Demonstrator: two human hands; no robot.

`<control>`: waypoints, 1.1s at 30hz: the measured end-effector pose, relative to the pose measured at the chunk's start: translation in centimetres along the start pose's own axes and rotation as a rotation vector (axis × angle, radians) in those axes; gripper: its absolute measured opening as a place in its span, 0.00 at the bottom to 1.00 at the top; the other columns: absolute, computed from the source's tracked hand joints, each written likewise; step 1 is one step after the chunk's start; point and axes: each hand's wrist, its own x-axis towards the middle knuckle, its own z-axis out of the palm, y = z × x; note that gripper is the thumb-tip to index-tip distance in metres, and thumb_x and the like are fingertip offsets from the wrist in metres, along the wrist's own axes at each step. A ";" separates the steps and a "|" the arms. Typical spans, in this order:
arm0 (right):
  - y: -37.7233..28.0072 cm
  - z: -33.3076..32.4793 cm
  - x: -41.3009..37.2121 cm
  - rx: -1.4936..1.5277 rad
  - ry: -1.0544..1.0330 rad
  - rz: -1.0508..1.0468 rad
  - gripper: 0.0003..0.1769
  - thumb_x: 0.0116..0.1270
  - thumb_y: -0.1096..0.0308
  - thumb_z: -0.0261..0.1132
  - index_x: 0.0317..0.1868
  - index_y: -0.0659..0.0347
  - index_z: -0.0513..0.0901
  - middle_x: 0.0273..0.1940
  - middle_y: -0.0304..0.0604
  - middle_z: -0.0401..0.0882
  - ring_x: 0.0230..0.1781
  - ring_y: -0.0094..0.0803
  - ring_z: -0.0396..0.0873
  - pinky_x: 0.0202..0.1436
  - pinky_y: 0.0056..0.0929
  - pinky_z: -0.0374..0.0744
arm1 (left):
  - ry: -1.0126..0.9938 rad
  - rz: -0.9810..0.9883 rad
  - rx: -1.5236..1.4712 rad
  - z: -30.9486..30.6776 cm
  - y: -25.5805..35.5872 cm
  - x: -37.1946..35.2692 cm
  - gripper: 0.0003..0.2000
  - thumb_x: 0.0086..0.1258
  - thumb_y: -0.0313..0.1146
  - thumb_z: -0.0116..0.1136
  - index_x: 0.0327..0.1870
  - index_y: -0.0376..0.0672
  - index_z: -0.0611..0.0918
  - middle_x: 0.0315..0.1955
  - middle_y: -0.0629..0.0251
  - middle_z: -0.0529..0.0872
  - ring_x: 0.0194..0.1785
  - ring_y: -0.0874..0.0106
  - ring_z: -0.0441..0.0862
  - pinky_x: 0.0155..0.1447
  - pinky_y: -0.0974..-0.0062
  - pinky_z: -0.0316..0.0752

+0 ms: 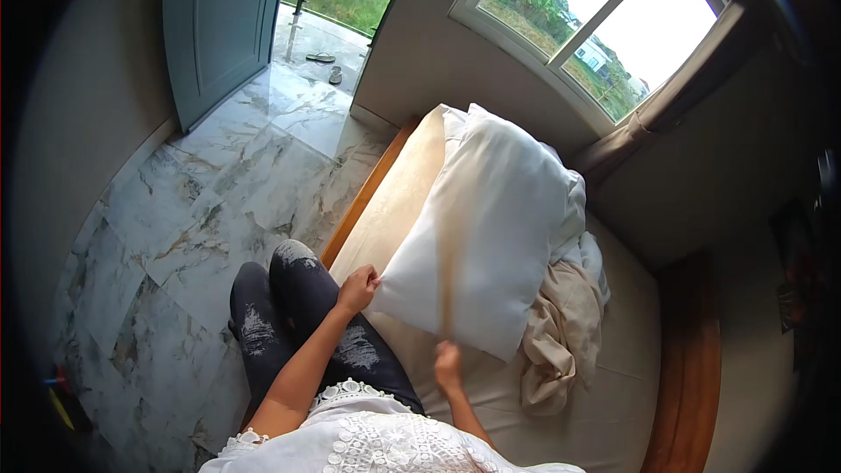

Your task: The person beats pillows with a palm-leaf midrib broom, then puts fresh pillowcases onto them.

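Note:
A white pillow [504, 210] lies tilted on the bed in front of me. My left hand [359, 287] is closed on its near left corner, beside my thigh. To the right, my right hand [448, 365] makes a fist just off the pillow's near edge. From that fist a long tan stick-like thing [449, 271] runs up across the pillow, smeared by motion; its exact kind cannot be made out. More white bedding [574, 201] is bunched behind the pillow, and a crumpled beige cloth [561, 333] rests against its right side.
I sit on the bed's edge, on a beige mattress cover [613, 403] with wooden bed rails [688, 368]. A window [596, 35] and a tied curtain [639, 118] are beyond. At left, an open blue-grey door [223, 31] leads outside, where sandals [321, 58] lie.

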 end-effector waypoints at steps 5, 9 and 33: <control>-6.7 -8.4 4.2 0.681 -0.197 0.422 0.14 0.67 0.59 0.49 0.27 0.58 0.68 0.16 0.31 0.59 0.14 0.19 0.58 0.18 0.20 0.61 | -0.033 -0.043 0.042 0.1 -0.5 -0.4 0.07 0.57 0.32 0.55 0.29 0.38 0.75 0.29 0.55 0.79 0.36 0.59 0.77 0.38 0.67 0.69; -13.5 -19.1 11.7 0.817 0.524 0.068 0.20 0.67 0.48 0.45 0.28 0.56 0.64 0.16 0.30 0.54 0.12 0.15 0.49 0.11 0.14 0.53 | -0.012 -0.064 -0.006 0.0 0.1 0.1 0.07 0.57 0.32 0.55 0.29 0.37 0.75 0.26 0.54 0.79 0.33 0.59 0.77 0.38 0.68 0.70; 4.6 -9.2 8.3 -0.052 1.030 0.242 0.20 0.69 0.53 0.41 0.29 0.62 0.66 0.22 0.44 0.65 0.20 0.37 0.67 0.28 0.31 0.70 | 0.068 -0.025 0.036 0.5 -0.3 0.6 0.09 0.56 0.33 0.59 0.30 0.37 0.76 0.24 0.56 0.80 0.29 0.66 0.79 0.32 0.71 0.71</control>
